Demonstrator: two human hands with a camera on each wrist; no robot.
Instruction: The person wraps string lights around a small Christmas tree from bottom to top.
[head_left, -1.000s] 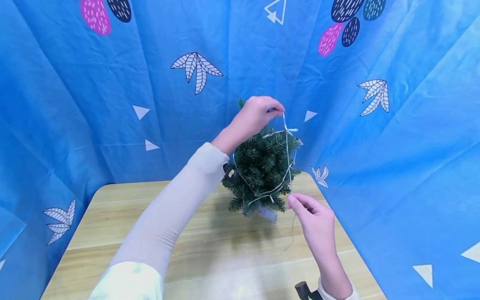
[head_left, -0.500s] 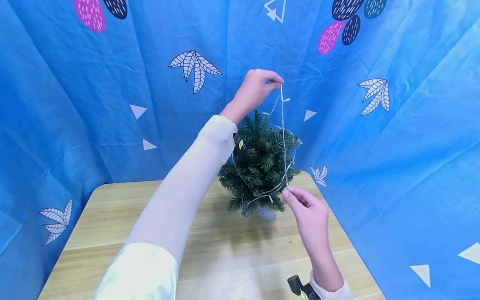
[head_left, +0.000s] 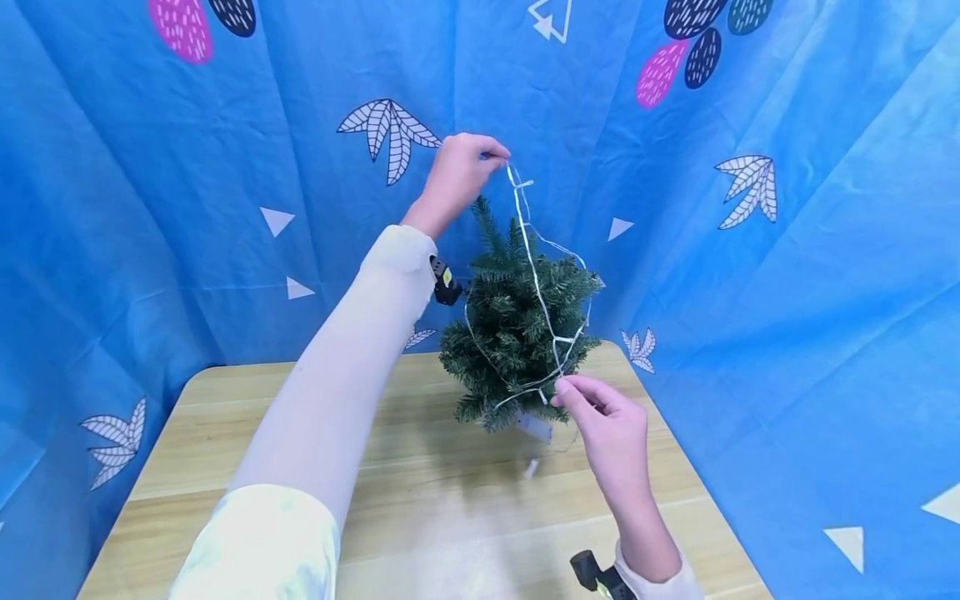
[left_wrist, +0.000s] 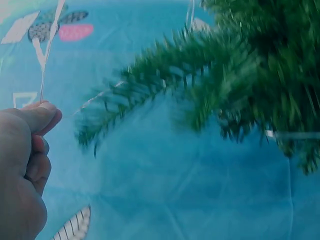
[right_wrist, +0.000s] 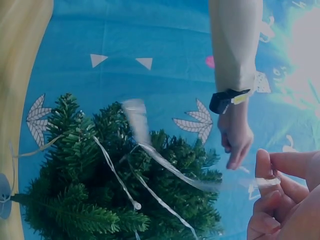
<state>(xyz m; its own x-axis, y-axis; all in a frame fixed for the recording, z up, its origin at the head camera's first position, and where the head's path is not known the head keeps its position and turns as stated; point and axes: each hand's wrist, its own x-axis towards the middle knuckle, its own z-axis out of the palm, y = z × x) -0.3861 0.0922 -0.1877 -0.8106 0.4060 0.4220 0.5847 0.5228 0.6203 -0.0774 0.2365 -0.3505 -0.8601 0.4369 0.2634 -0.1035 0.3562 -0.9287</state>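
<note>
A small green artificial Christmas tree [head_left: 517,325] stands on the table, with a thin white string of lights [head_left: 534,267] looped around it. Above the treetop, my left hand [head_left: 459,177] pinches the string between thumb and fingertips. In the left wrist view that hand [left_wrist: 22,160] is beside the top branch [left_wrist: 145,85], apart from it. Low in front of the tree's right side, my right hand [head_left: 607,421] pinches a lower stretch of the string. Between both hands the strand runs slanting across the front of the tree. The tree's far side is hidden.
A light wood table [head_left: 300,433] carries the tree. Behind and at both sides hangs a blue printed cloth [head_left: 240,167]. A white tag-like piece [head_left: 534,427] shows under the tree, and a loose end of string [head_left: 532,468] hangs below the right hand.
My left hand has gone up and then left over the treetop, drawing the string with it. The right hand has shifted slightly left and up, still pinching the string.
</note>
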